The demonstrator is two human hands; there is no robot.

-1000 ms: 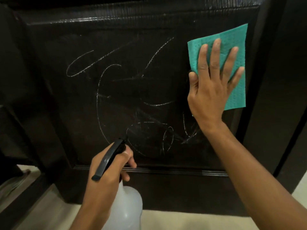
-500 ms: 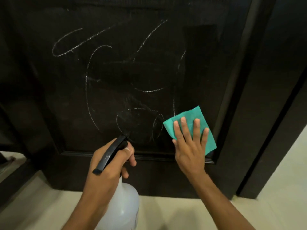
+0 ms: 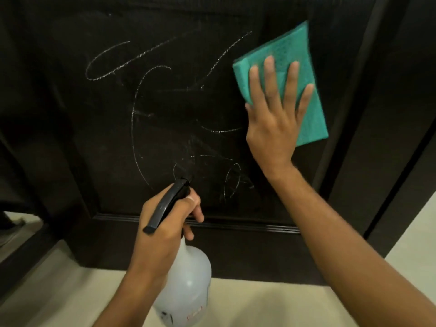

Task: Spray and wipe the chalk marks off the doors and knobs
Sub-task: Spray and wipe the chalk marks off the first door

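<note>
While the head camera looks down at the door, these lines hold:

Door: dark brown wooden panelled door (image 3: 70,114), upright, filling most of the view; its recessed panel ends below at a ridged moulding (image 3: 236,224) running left to right.
Right edge: the door's vertical edge and a dark frame (image 3: 377,138) stand just beside the cloth, with a narrow dark gap between them.
Open room: bare dark panel lies left of the cloth and above the scribbles; pale cream floor (image 3: 70,291) spreads below the door.
Chalk marks: white chalk loops and strokes (image 3: 141,102) cover the panel's middle and lower part, smudged near the sprayer nozzle.
Cloth: folded teal textured cleaning cloth (image 3: 290,55) lies flat on the panel's upper right, its long axis running from upper left to lower right, tilted slightly off vertical.
Right hand: right hand (image 3: 276,119) presses the cloth flat with straight, spread fingers pointing up; nothing is gripped.
Spray bottle: translucent white plastic spray bottle with a black trigger head (image 3: 188,279) stands roughly upright below the panel's middle, nozzle pointing at the door and just short of the lower scribbles.
Left hand: left hand (image 3: 165,227) curls round the bottle's neck, fingers on the trigger.
</note>
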